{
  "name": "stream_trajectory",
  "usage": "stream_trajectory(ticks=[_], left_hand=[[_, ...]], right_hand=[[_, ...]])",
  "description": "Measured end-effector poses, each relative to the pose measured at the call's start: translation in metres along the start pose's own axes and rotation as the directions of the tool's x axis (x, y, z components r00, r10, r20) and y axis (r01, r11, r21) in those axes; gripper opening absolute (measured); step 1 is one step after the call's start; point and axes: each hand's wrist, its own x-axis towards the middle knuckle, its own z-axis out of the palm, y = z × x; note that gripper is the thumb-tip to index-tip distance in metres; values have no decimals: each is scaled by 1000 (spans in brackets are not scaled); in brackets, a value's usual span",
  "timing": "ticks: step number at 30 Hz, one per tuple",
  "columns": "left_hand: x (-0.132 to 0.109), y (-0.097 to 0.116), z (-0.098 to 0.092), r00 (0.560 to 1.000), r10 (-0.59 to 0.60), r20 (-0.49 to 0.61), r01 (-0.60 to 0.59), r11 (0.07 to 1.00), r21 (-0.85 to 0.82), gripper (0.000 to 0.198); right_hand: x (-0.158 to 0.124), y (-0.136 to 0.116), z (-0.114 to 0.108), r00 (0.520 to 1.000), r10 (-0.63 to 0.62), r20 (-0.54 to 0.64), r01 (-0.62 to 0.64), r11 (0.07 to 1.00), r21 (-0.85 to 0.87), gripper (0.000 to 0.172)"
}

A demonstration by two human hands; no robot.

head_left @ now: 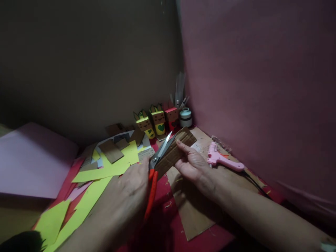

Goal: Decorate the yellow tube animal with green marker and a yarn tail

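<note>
Left hand closed round red-handled scissors, which stand open; right hand pinches the cardboard strip. Strip located between the hands, raised above the counter, long axis slanting from near left to far right; scissors point roughly along it, at its left edge; right hand nearer its middle

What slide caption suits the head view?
Red-handled metal scissors in the left hand, brown corrugated cardboard strip in the right hand.

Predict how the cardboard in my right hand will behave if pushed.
The cardboard is probably light, being a thin piece. It seems fairly stiff, jutting past your right hand without drooping, but its ridged face might crease along the ridges.
</note>
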Motion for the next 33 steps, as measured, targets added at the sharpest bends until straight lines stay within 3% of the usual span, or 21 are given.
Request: stream_trajectory(ticks=[4,9,14,18,27,33], left_hand=[[8,-4,2,999,39,13,-39,999,34,53],[11,-4,3,998,23,52,-31,987,158,65],[11,1,1,996,-8,88,-10,979,202,53],[13,4,-1,997,-24,73,8,976,218,42],[17,5,-3,996,-47,77,25,963,268,45],[16,1,-7,995,-28,92,-3,949,316,52]], right_hand=[[3,-1,-3,998,64,18,-65,997,36,12],[1,-3,-1,996,55,68,-59,997,49,10],[-3,-2,1,991,84,106,-84,996,-1,25],[-4,-1,1,986,101,132,-99,995,-22,25],[-2,0,-4,977,88,192,-89,996,-4,19],[-3,1,-3,981,96,171,-102,995,25,27]])
